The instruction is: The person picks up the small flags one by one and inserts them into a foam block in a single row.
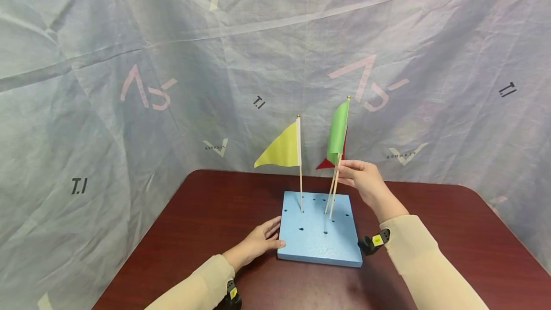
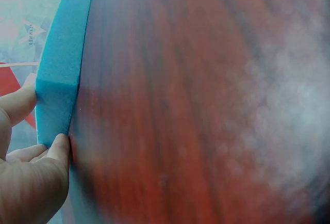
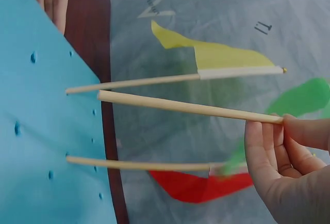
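My right hand (image 1: pixel 361 181) pinches the thin wooden stick (image 3: pixel 191 108) of a green flag (image 1: pixel 338 133) between thumb and fingers. In the right wrist view the stick's lower end hangs free over a light blue board (image 1: pixel 318 245) with several small holes. A yellow flag (image 1: pixel 281 148) stands upright in the board, left of the green one. Behind the green flag is a red flag (image 3: pixel 201 187), its stick also set in the board. My left hand (image 1: pixel 260 241) holds the board's left edge, thumb on top and fingers along the side.
The board lies on a dark red-brown table (image 1: pixel 224 204). Close behind it hangs a grey printed cloth (image 1: pixel 241 71), which also runs along the sides. Each wrist carries a small black camera, such as the right one (image 1: pixel 373 242).
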A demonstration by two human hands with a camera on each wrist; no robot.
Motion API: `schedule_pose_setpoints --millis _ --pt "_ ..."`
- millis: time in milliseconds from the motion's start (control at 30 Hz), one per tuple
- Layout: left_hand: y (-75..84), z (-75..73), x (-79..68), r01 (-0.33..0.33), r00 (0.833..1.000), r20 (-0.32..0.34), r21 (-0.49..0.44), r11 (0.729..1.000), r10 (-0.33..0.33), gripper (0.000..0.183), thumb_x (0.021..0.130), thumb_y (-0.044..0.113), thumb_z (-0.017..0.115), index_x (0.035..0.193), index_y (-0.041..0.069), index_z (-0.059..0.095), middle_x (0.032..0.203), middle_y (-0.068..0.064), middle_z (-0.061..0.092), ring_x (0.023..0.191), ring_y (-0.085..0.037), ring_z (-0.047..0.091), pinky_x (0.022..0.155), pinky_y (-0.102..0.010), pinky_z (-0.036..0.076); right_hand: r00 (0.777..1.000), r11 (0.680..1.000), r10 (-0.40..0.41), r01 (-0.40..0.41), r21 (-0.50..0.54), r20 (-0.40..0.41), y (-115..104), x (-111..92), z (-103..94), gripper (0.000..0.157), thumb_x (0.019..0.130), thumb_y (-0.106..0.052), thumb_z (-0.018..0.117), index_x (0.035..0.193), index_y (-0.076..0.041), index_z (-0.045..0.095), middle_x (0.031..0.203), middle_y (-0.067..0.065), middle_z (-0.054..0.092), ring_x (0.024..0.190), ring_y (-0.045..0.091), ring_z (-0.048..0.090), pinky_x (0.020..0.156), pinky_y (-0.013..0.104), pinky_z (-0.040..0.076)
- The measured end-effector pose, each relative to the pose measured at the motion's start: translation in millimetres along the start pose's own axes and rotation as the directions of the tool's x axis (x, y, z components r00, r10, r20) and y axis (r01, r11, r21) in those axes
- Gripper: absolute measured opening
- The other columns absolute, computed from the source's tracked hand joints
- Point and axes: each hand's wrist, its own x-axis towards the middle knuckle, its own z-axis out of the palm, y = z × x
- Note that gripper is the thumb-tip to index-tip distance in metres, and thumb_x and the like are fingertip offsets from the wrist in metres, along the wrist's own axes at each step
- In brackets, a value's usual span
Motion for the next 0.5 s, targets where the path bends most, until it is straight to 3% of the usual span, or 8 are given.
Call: schedule_pose_setpoints --millis 267,500 --pt "-1.0 -1.8 -0.8 -0.005 1.0 -0.004 -0.008 1.0 0.005 0.081 0.089 0.013 0.071 0.154 0.006 0.023 0.158 -0.02 0.024 0.145 -0.036 0.026 0.113 -0.042 0.038 1.0 1.0 -0.018 0.017 0.023 0.012 -3.2 10.1 22.4 0.031 0.097 -0.014 0.06 0.122 0.004 0.059 0.102 0.001 0.067 0.085 0.007 0.066 0.092 0.029 0.056" --pt "0.1 -0.6 0.3 -0.011 1.0 -0.004 -0.017 1.0 0.011 0.081 0.089 0.011 0.071 0.154 0.004 0.023 0.158 -0.02 0.023 0.145 -0.036 0.025 0.113 -0.042 0.038 1.0 1.0 -0.003 0.003 0.012 -0.003 -2.5 17.8 41.9 0.029 0.096 -0.016 0.061 0.119 0.001 0.062 0.104 0.004 0.067 0.094 0.018 0.068 0.098 0.034 0.053"
